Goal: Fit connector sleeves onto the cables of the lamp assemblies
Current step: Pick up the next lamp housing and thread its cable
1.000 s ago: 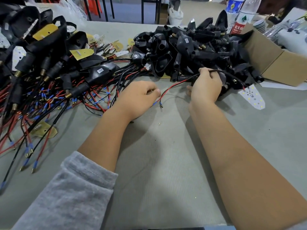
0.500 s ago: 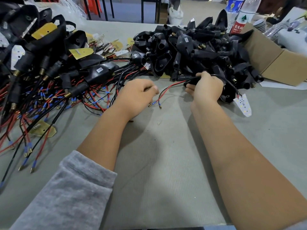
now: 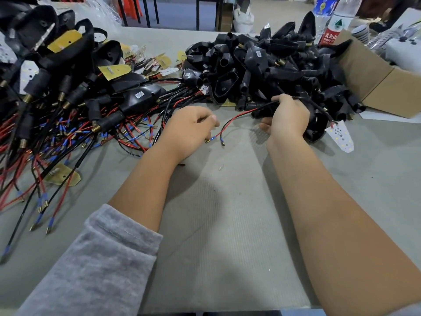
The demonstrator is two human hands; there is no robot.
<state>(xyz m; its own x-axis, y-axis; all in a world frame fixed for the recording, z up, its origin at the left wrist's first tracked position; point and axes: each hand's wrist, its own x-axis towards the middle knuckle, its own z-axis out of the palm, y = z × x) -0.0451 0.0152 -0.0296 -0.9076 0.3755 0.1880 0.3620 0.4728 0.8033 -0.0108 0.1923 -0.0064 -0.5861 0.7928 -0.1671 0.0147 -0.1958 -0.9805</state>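
Observation:
My right hand (image 3: pixel 288 118) grips the black cable (image 3: pixel 262 107) of a lamp assembly at the near edge of the heap. Its black housing (image 3: pixel 317 127) and white LED board (image 3: pixel 340 137) lie just right of that hand. From the cable a red wire (image 3: pixel 230 123) and a black wire run left to two blue-sleeved brass terminals (image 3: pixel 215 139) on the table. My left hand (image 3: pixel 190 131) rests beside those terminals with its fingers curled and thumb tucked in. Nothing shows between its fingers.
A heap of black lamp housings (image 3: pixel 262 65) fills the back centre, against a cardboard box (image 3: pixel 376 80). A tangle of wired assemblies with red and black cables (image 3: pixel 57 124) covers the left. Two water bottles (image 3: pixel 335 21) stand behind. Grey table mat (image 3: pixel 227 224) lies in front.
My right hand has drawn the lamp assembly out of the heap towards me, and its LED board has slid nearer. The wire ends shifted left beside my left hand, which barely moved.

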